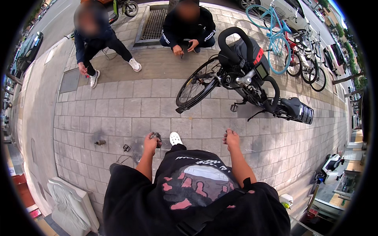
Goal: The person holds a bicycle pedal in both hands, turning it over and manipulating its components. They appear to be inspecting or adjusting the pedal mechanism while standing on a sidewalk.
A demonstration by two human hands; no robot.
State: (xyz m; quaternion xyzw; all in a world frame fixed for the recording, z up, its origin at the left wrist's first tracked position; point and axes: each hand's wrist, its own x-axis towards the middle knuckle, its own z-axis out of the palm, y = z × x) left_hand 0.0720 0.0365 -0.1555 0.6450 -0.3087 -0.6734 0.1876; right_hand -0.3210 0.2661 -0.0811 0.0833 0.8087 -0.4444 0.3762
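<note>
My left hand (151, 142) is closed around a small dark tool or part (158, 137), held in front of my black printed shirt. Beside it, my right hand (230, 138) pinches something tiny and dark between its fingertips; what it is I cannot tell. Ahead of my hands a black bicycle (240, 76) with a wide saddle and a rear rack stands on the grey paving. A white shoe (175, 138) shows just below the hands.
Two people crouch at the far side, one at the left (96, 43), one by a metal grate (154, 23). Small dark parts (126, 148) and a bolt (100, 142) lie on the paving at left. Parked bicycles (291, 43) line the upper right. A white stone block (73, 204) sits lower left.
</note>
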